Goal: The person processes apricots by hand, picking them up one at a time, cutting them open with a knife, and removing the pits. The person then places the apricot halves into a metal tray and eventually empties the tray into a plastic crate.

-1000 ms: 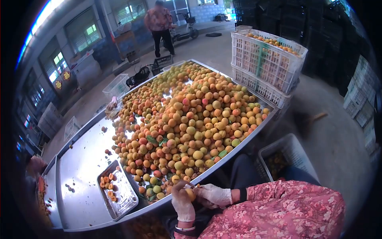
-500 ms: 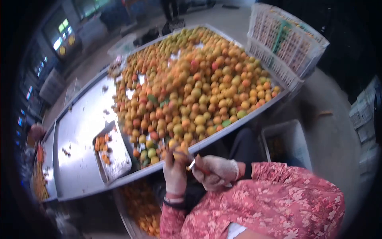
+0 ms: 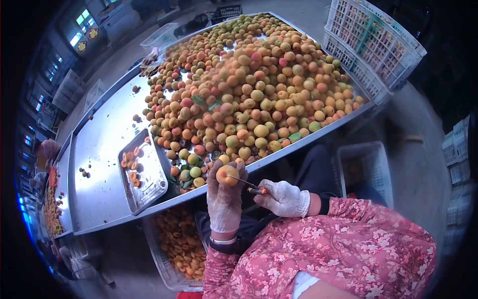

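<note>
My left hand (image 3: 222,207), in a soiled whitish glove, holds an orange-yellow apricot (image 3: 227,176) in its fingers at the table's near edge. My right hand (image 3: 284,199), gloved too, is closed around the handle of a small knife (image 3: 245,181). The thin blade reaches left, and its tip meets the apricot's face. Just beyond my hands lies a big heap of apricots (image 3: 259,102), orange and yellow with some green ones and a few leaves. Left of the heap, a metal tray (image 3: 152,185) carries several apricot halves.
The metal table (image 3: 97,164) has a raised rim. Below it stands a crate (image 3: 167,285) of apricot halves. A pale bin (image 3: 366,164) is right of my legs. Stacked white crates (image 3: 376,42) stand at the table's right corner, and more crates (image 3: 455,149) at far right.
The knife has come from beside the fruit to touch the apricot in my left hand, and my right hand has moved slightly right. The view has shifted and sharpened.
</note>
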Demonstrator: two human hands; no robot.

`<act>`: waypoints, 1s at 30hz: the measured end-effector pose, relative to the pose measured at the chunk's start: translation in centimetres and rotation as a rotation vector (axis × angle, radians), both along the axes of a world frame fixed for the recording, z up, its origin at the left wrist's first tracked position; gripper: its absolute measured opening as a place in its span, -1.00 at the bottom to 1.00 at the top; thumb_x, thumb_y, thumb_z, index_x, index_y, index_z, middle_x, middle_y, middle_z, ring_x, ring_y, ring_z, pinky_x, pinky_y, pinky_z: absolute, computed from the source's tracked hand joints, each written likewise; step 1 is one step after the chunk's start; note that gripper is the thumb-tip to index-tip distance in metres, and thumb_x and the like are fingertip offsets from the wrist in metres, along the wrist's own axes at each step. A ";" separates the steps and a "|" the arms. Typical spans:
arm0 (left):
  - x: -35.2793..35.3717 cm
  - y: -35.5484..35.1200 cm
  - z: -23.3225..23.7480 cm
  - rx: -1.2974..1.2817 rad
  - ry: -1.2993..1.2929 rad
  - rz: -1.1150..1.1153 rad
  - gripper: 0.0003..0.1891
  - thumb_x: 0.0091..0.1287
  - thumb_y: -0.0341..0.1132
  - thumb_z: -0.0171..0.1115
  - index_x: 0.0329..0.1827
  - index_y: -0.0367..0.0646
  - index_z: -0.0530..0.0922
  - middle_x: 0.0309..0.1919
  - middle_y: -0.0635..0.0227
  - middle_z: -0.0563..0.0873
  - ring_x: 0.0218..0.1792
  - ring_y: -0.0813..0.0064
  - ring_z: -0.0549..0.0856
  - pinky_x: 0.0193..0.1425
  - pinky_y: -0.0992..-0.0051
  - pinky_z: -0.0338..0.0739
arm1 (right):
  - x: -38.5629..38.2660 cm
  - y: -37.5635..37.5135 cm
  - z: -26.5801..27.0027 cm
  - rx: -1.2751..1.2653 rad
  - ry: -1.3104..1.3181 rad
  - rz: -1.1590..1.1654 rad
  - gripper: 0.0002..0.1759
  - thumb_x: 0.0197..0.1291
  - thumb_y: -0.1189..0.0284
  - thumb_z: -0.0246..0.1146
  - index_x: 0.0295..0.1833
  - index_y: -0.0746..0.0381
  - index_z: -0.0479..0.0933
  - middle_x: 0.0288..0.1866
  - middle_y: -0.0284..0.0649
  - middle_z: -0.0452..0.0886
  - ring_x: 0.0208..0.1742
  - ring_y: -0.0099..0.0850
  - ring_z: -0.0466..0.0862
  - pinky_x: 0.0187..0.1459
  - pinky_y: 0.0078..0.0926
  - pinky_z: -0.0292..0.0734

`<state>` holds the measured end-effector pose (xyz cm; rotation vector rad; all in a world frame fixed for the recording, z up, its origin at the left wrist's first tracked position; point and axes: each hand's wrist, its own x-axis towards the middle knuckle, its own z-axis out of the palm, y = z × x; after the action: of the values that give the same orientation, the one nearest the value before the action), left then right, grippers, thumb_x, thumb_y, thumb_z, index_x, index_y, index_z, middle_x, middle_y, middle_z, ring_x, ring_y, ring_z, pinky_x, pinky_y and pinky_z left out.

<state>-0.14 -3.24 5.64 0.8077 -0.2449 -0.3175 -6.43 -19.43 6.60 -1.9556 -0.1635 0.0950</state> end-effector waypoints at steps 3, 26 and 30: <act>0.2 0.0 0.1 0.003 0.008 0.010 -0.33 0.42 -0.09 0.21 0.48 -0.11 0.15 0.26 0.09 0.44 0.32 0.10 0.47 0.46 0.08 0.33 | 0.0 0.1 -0.5 0.021 -0.013 -0.014 -0.67 0.37 0.18 0.20 -0.19 0.26 0.40 -0.53 -0.04 0.57 -0.40 -0.01 0.66 -0.40 -0.23 0.46; 0.2 -1.7 -1.0 0.230 -0.047 0.088 -0.38 0.43 0.04 0.16 0.37 -0.17 0.27 0.19 0.08 0.53 0.22 0.20 0.57 0.33 0.36 0.41 | 0.5 1.7 -5.7 0.034 -0.108 -0.163 -0.64 0.33 0.21 0.22 -0.05 0.30 0.39 -0.45 0.07 0.61 -0.37 0.08 0.65 -0.40 -0.11 0.53; 0.7 -1.5 -2.5 -0.078 0.259 -0.210 -0.34 0.41 0.15 0.10 0.37 -0.14 0.27 0.21 0.05 0.52 0.23 0.16 0.56 0.36 0.31 0.39 | 1.6 1.6 -6.7 -0.065 -0.267 -0.157 -0.53 0.32 0.19 0.23 0.15 0.31 0.38 -0.42 0.05 0.63 -0.37 0.07 0.66 -0.35 -0.10 0.57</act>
<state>0.61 -4.72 3.10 0.6565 -0.0979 -0.6015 -4.84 -17.84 -0.15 -2.0335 -0.1828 -0.2686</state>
